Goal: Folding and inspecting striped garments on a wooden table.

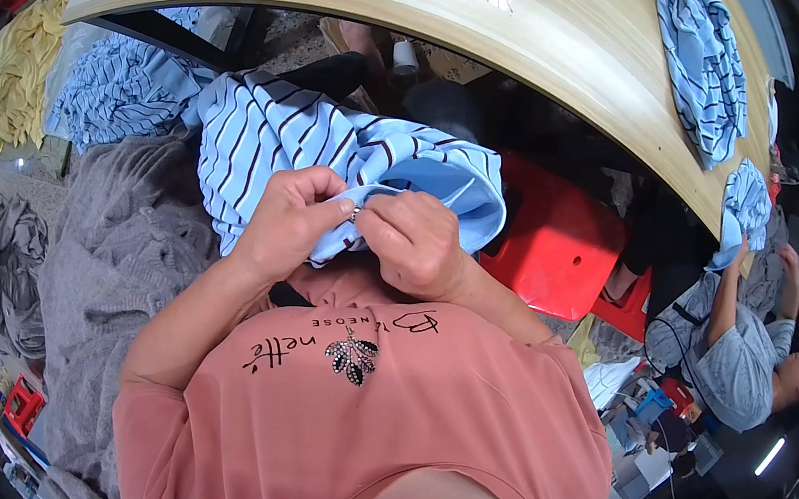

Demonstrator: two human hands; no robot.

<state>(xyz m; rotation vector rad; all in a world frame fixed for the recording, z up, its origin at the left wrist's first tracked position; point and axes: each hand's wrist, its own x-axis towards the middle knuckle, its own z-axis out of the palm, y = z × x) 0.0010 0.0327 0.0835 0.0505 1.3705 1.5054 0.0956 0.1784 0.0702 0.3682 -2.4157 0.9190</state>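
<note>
Across my lap lies a light blue knit garment [278, 129] with dark and white stripes, its plain blue edge raised in front of my chest. My left hand [287, 222] is closed in a pinch on that edge, thumb against the cloth. Right beside it, my right hand [417, 242] has its fingers curled and pressed together at the same edge. A small dark-and-silver thing [353, 212] shows between the two hands; I cannot make out its kind. To the right of my right hand the garment hangs in an open fold.
A wooden table [574, 45] curves ahead and right, with striped garments [702, 58] on it. A red stool [566, 248] stands beneath its edge. Grey knitwear [122, 286], a striped pile [121, 89] and yellow cloth [18, 73] lie left. Another person [747, 355] handles cloth at far right.
</note>
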